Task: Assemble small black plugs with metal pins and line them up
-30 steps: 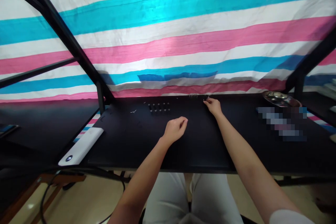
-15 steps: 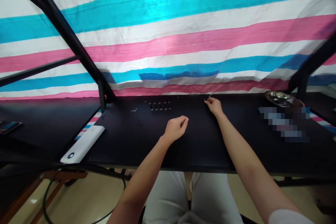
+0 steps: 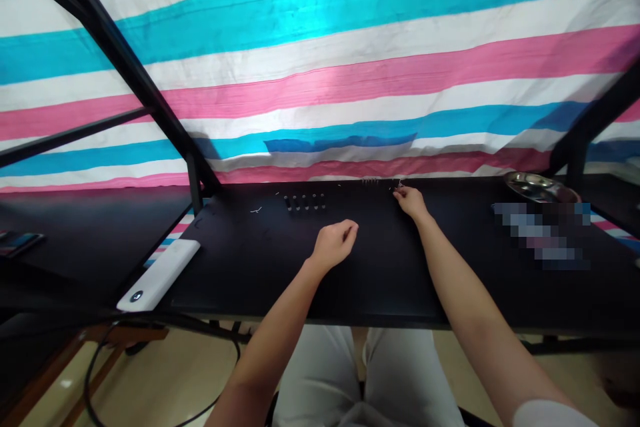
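My left hand rests on the black table with its fingers curled in a loose fist, nothing visible in it. My right hand reaches to the table's far edge, fingertips pinched at a tiny pale wire-like piece; it is too small to name. Just left of it stands a short row of small dark parts. A row of several small black cylinders stands upright ahead of my left hand. A small white scrap lies further left.
A white power bank lies on the table's left front corner, with a cable hanging below. A metal dish sits at the far right. A striped tarp hangs behind. Black frame bars slant at left and right.
Almost nothing: my right hand has crept slightly further along the far edge. The left hand stays put.
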Demonstrator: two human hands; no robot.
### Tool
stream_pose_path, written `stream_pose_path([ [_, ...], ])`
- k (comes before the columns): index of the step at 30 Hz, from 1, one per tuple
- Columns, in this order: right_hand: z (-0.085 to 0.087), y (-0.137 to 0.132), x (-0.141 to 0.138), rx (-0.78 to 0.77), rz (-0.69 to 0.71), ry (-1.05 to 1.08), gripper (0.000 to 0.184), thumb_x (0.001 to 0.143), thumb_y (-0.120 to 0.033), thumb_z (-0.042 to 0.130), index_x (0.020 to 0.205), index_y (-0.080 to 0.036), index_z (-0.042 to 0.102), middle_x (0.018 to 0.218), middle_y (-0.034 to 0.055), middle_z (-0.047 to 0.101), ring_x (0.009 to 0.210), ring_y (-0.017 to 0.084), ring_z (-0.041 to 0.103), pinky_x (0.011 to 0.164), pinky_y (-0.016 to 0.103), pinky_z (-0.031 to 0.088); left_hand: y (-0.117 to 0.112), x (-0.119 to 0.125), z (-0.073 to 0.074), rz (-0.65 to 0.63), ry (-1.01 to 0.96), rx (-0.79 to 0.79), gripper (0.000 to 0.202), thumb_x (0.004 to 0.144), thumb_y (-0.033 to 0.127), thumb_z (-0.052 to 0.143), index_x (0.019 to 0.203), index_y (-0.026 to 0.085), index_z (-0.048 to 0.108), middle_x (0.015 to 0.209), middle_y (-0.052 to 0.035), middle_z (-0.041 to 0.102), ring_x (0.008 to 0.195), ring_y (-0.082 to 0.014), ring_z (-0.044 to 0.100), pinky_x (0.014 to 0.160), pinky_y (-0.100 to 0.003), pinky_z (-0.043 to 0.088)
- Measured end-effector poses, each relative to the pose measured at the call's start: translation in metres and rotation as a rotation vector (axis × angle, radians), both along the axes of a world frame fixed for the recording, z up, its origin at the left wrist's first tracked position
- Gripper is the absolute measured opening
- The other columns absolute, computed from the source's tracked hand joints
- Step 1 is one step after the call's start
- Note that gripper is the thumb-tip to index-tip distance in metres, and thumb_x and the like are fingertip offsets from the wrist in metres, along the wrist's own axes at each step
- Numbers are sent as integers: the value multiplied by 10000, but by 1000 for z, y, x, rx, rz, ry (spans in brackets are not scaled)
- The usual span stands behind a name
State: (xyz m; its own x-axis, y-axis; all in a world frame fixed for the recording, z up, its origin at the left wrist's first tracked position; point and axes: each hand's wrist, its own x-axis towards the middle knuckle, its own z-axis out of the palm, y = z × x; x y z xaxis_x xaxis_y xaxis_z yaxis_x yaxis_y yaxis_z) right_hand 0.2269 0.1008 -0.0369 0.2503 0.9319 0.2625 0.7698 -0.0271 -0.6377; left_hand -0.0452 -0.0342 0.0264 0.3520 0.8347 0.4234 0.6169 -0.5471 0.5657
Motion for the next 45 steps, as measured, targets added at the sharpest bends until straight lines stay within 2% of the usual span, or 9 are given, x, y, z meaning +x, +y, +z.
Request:
stream_pose_path([
  [7, 0, -3, 4, 11, -51, 9, 293, 744, -352, 575, 869, -134, 724, 783, 120, 698, 751, 230, 637, 663, 288, 435, 0, -1, 0, 2, 5, 4, 283, 880, 334, 396, 857, 188, 638, 561, 13, 539, 497, -87, 472, 507, -192, 337],
  [23, 7, -15, 4, -77, -114, -41, 315, 710, -349, 622, 956, -177, 716, 861, 117, 696, 804, 242, 632, 656, 293, 436, 4, -1, -4, 22, -4, 2, 289, 878, 337, 398, 856, 182, 640, 551, 16, 538, 488, -84, 462, 515, -193, 330],
  [30, 17, -32, -2, -131, -140, -98, 297, 741, -355, 579, 956, -179, 685, 900, 94, 685, 851, 221, 620, 685, 276, 435, 10, -3, -8, 152, 38, -19, 305, 876, 340, 387, 846, 179, 644, 559, 15, 534, 511, -89, 478, 534, -195, 325],
  [33, 22, -43, -6, -158, -157, -144, 242, 755, -330, 547, 908, -188, 670, 879, 82, 678, 845, 210, 616, 682, 271, 430, 13, -6, -5, 271, 77, -62, 298, 879, 339, 376, 941, 197, 631, 605, 5, 571, 569, -112, 533, 567, -207, 348],
  [35, 24, -50, -9, -190, -156, -169, 213, 757, -310, 529, 874, -192, 661, 859, 79, 673, 822, 206, 616, 672, 272, 429, 17, -9, -1, 357, 98, -110, 328, 872, 335, 394, 1129, 210, 554, 668, -8, 610, 631, -139, 573, 604, -224, 375],
  [38, 26, -61, -14, -235, -133, -210, 188, 748, -298, 523, 834, -191, 652, 852, 87, 665, 785, 201, 614, 654, 273, 425, 27, -13, 8, 446, 186, -201, 583, 850, 325, 444, 1386, 187, 264, 770, -52, 649, 708, -189, 609, 662, -273, 409],
  [41, 29, -69, -22, -246, -88, -248, 181, 751, -323, 520, 792, -198, 644, 836, 87, 661, 770, 206, 611, 636, 275, 416, 39, -16, 15, 475, 321, -254, 741, 840, 317, 467, 1440, 161, 62, 869, -116, 657, 768, -231, 625, 705, -322, 425],
  [45, 32, -75, -32, -220, -43, -261, 200, 764, -364, 512, 748, -204, 631, 776, 75, 654, 744, 205, 606, 612, 273, 392, 54, -15, 17, 457, 425, -270, 778, 841, 305, 462, 1443, 150, -5, 948, -158, 650, 839, -259, 628, 733, -344, 436],
])
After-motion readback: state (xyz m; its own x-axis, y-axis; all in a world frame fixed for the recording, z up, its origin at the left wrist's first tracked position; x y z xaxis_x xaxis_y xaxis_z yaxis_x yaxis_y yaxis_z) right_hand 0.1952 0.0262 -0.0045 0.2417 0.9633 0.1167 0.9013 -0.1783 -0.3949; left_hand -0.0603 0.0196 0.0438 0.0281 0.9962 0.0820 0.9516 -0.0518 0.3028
